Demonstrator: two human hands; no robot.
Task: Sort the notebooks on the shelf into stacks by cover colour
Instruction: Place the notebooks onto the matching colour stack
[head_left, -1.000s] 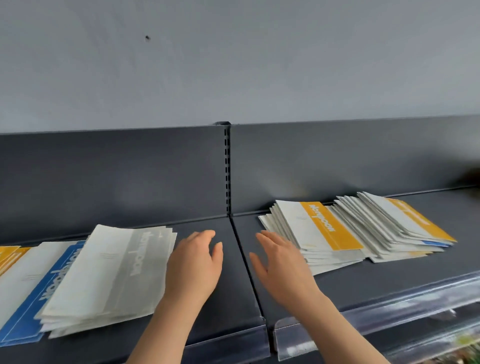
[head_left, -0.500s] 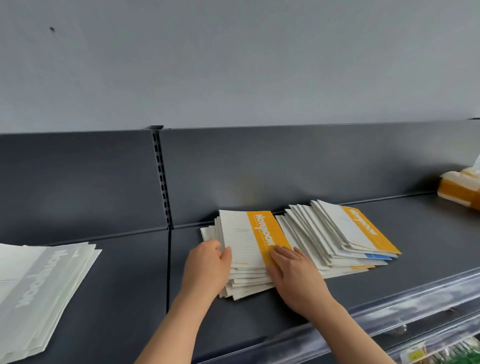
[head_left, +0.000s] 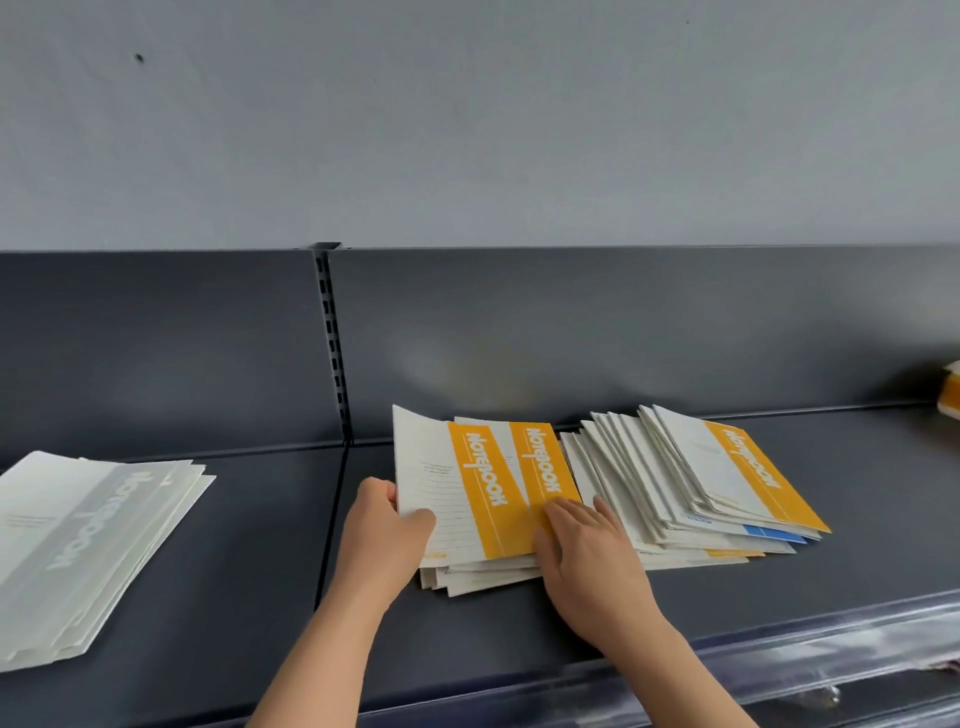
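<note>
The left hand (head_left: 382, 540) pinches the left edge of the top yellow notebook (head_left: 467, 493), thumb on its cover. Just right of those fingers, the right hand (head_left: 587, 551) presses straight fingers on the pile (head_left: 545, 457) beneath, on the shelf (head_left: 260, 571).

"NOTEBOOK" on orange notebook (head_left: 488, 493), grey notebook (head_left: 88, 525) covers.

Left hand (head_left: 387, 525) pinches the near-left edge of the top yellow-banded notebook (head_left: 467, 499), thumb on the cover, its far corner raised off the stack. Right hand (head_left: 587, 545) lies flat, fingers straight, pressing on the second yellow-banded notebook (head_left: 545, 462) just beneath. Touching that stack on the right is a fanned pile (head_left: 639, 483), yellow band on top, with a blue cover (head_left: 774, 534) peeking out low down. Well apart on the left of the dark shelf (head_left: 260, 597) lies a grey-banded stack (head_left: 88, 540).
</note>
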